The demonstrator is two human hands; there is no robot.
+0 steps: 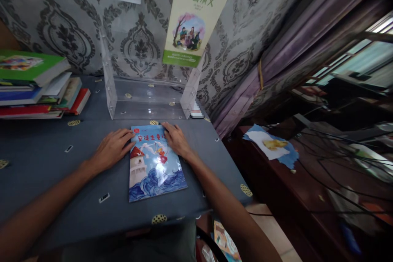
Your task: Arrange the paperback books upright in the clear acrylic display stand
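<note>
1. Fingers of the left hand [113, 147] are lying loosely apart, those of the right hand [176, 137] flat; neither set is clamping.
2. The glossy Andersen fairy-tale paperback [153, 172] is looking light, bendable, slightly slippery; its side edges are likely offering good hold.
3. It is lying mid-frame on the tabletop [80, 180], left fingers touching its upper-left edge, right ones covering its upper-right corner.

Booklet title [150, 137] partly under right hand [177, 141], bookstack [30, 86] cropped
</note>
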